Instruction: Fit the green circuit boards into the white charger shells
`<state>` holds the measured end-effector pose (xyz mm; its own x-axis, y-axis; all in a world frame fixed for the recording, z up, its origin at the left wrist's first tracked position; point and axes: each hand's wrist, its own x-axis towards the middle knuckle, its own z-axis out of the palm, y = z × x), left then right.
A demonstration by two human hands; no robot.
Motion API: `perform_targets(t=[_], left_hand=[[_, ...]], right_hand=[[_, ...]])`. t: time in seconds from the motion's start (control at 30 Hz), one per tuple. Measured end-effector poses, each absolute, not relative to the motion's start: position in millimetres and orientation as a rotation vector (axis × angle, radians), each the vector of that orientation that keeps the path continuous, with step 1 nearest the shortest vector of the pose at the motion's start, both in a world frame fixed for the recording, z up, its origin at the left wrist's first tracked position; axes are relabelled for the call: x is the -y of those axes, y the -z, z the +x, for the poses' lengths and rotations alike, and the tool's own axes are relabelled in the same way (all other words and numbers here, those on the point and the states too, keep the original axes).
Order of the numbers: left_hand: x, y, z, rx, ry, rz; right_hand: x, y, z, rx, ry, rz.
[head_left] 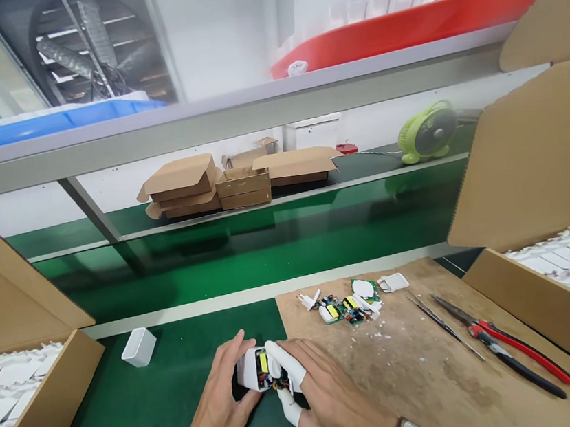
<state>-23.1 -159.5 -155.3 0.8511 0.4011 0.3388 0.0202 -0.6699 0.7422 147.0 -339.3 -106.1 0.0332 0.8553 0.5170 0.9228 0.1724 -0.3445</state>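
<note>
My left hand (222, 391) grips a white plastic charger housing (249, 370) from its left side, low over the green mat. Inside the housing's open side a circuit board (263, 364) with a yellow-wrapped part shows. My right hand (323, 392), with white covers on thumb and forefinger, closes on the right end of the same charger. Those covered fingers hide part of the board and what lies under them. An open white housing shell (139, 347) stands on the mat to the left. Several loose circuit boards (351, 308) lie beyond my right hand.
Long-nose pliers (492, 337) and tweezers (447, 326) rest on the brown board (403, 372). Cardboard boxes of white parts flank me, one at the left (76, 377) and one at the right (549, 292). A shelf (232, 119) runs across, holding a red tray (397, 30).
</note>
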Motion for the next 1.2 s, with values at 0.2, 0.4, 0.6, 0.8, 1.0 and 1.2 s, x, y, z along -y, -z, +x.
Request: perform_targets(t=[0.2,0.4,0.6,0.8,1.0,1.2], left_hand=[[160,157,-23,-0.299,-0.624,2.204],[160,158,-24,-0.295,-0.635,2.216],[160,161,-24,-0.32,-0.672,2.21],[160,162,-24,-0.322,-0.69,2.205],[162,159,-22,-0.316,-0.706,2.211],[162,160,-23,-0.323,-0.711,2.218]], right_hand=[[338,117,150,1.764,0.082,-1.648],[337,118,153,1.735,0.054,-1.639],[336,114,152,1.766,0.14,-1.604],[336,117,152,1.781,0.217,-1.604],[338,119,154,1.816,0.214,-1.654],[339,114,153,1.832,0.237,-1.646]])
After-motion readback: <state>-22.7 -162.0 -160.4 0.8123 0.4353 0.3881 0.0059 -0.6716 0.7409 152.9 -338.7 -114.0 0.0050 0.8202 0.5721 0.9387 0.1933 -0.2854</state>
